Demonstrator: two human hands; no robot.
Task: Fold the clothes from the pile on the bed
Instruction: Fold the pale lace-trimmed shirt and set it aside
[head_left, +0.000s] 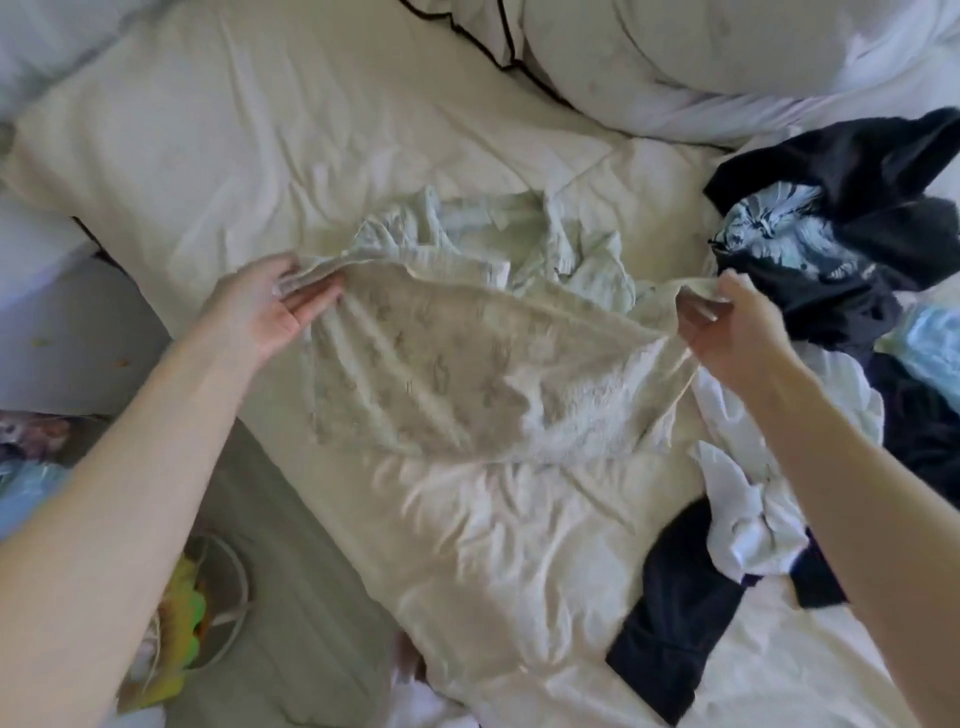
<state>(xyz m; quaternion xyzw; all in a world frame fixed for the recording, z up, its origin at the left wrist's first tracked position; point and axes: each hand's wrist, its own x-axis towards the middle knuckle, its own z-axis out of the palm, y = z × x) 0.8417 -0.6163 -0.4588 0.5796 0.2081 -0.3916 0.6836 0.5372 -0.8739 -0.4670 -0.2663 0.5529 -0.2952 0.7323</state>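
Clothes from the pile (852, 249) lie heaped at your right on the bed (218, 156); one pale patterned garment (447, 374) is out of the heap and spread before you, its upper edge running left to right between your hands; your left hand (260, 312) pinches one end of that edge, fingers fairly straight beneath the cloth; your right hand (727, 322) grips the other end with curled fingers; the bulk of the cloth hangs toward you and crumples beyond the edge; both hands sit about equally near, so the fold likely turns on that crosswise edge; the heap lies nearer your right hand.
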